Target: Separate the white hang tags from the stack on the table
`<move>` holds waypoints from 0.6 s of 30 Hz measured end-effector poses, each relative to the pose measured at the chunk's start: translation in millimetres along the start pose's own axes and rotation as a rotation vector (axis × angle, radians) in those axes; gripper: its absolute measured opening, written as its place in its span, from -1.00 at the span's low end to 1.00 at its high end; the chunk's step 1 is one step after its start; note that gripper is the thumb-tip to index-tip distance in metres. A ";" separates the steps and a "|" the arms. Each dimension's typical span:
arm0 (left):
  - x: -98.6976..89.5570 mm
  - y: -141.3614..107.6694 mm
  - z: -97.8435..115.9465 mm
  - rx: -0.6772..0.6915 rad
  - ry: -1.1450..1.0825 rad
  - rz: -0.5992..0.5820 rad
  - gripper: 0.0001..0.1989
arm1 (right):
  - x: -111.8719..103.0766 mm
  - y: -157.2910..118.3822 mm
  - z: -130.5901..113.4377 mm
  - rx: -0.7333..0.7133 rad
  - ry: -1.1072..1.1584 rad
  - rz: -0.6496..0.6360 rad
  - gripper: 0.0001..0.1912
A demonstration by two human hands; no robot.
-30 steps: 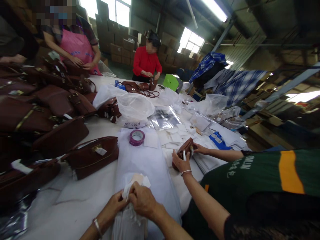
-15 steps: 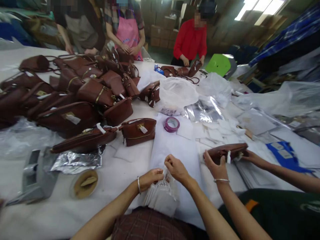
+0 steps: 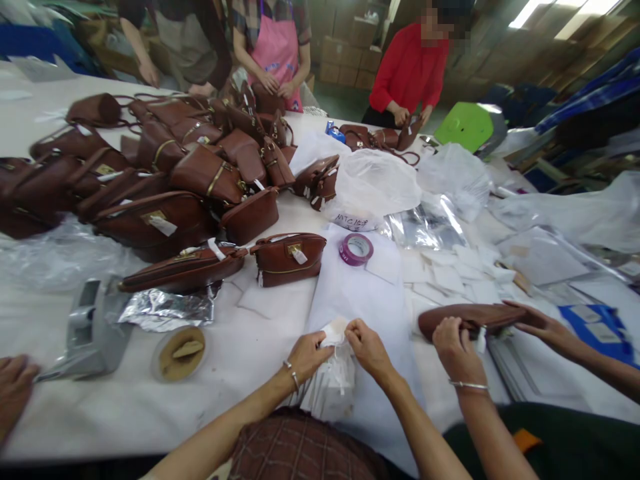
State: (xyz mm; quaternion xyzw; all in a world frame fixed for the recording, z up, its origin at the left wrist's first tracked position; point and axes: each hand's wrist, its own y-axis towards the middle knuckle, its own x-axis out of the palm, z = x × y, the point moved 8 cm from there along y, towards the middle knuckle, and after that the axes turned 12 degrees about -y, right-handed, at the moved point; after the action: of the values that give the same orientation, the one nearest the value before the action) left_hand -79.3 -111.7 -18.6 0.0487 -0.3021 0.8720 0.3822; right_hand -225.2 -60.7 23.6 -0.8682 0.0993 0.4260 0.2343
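Note:
My left hand [image 3: 309,357], with a bracelet at the wrist, pinches the left side of a small white tag [image 3: 335,331]. On its right side my right hand [image 3: 367,347] has its fingers closed at the tag's edge. Just below both hands lies a bundle of white tags with strings [image 3: 330,390], close to my body. A white sheet [image 3: 357,293] runs beneath, with a roll of purple tape [image 3: 356,249] on it. The nearest upright brown bag [image 3: 290,261] stands to the upper left of my hands.
Many brown bags [image 3: 200,175] are heaped at the left. A tape dispenser [image 3: 95,327] and a round tub [image 3: 180,355] stand at the lower left. At the right, another person's hands hold a brown bag [image 3: 470,319]. Several people stand across the table.
The view has shifted, so the scene sits further right. A white tag now shows between my hands. A person's hand has come further in at the left edge.

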 end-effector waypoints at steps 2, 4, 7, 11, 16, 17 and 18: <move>-6.0 -0.3 0.5 0.039 -0.029 0.078 -0.75 | 6.6 -4.5 3.9 0.021 0.035 0.009 -0.78; -11.3 0.3 -4.9 0.036 -0.092 0.130 -0.64 | 11.9 -8.4 7.2 0.035 0.051 0.020 -0.76; -19.4 0.4 -15.7 -0.015 -0.188 0.202 -0.44 | 16.7 -13.9 9.3 0.030 0.034 0.013 -0.73; -21.2 2.2 -17.4 -0.069 -0.185 0.209 -0.45 | 15.5 -20.4 4.2 0.017 0.174 -0.060 -0.70; -13.6 16.1 -5.4 -0.042 -0.064 0.108 -0.52 | 13.0 -24.0 -12.2 0.017 0.081 -0.231 -0.87; -10.8 18.8 -4.9 -0.045 -0.045 0.075 -0.51 | 8.7 -23.0 -17.5 -0.007 0.020 -0.202 -0.87; -7.7 20.6 -5.4 -0.054 -0.032 0.040 -0.48 | 3.4 -21.7 -23.6 -0.038 -0.039 -0.150 -0.85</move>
State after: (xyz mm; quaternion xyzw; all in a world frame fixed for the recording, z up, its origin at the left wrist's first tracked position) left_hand -87.3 -124.4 -35.5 0.0465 -0.3324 0.8701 0.3609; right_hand -198.7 -53.3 40.3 -0.8691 0.0212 0.4258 0.2509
